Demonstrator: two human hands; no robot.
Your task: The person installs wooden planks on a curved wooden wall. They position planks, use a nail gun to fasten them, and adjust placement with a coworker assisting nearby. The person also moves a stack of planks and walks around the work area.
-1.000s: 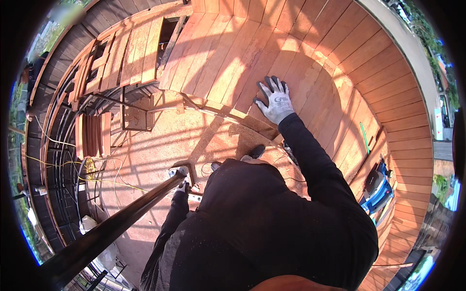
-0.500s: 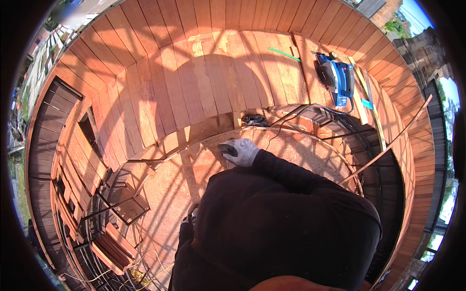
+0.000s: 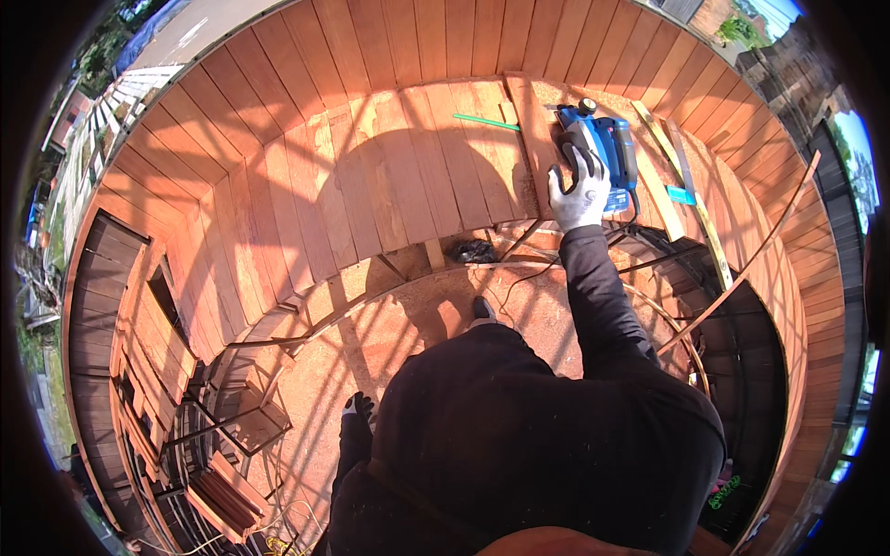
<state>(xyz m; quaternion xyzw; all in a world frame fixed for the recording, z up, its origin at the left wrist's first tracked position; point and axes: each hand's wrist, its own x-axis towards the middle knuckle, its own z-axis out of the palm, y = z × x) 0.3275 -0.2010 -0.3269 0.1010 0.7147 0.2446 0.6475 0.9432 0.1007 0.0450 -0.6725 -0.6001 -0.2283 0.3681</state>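
Observation:
My right hand, in a white glove with dark fingertips, reaches out at the upper right. Its thumb and fingers are spread, with the fingertips over the near left side of a blue power tool with a black front knob, which looks like an electric planer. Whether the fingers touch it I cannot tell. The tool rests on the curved wooden bench beside a reddish board. Low beside my body at the left, my gloved left hand hangs with its fingers apart and nothing visible in them.
On the bench lie a thin green strip and pale wooden battens. A long thin strip of wood slants across the right gap. A dark bundle sits under the bench edge. Cut boards are stacked at lower left.
My right hand has moved from low in front of my body up and right to the blue tool. My left hand shows more fully now. The view has shifted slightly.

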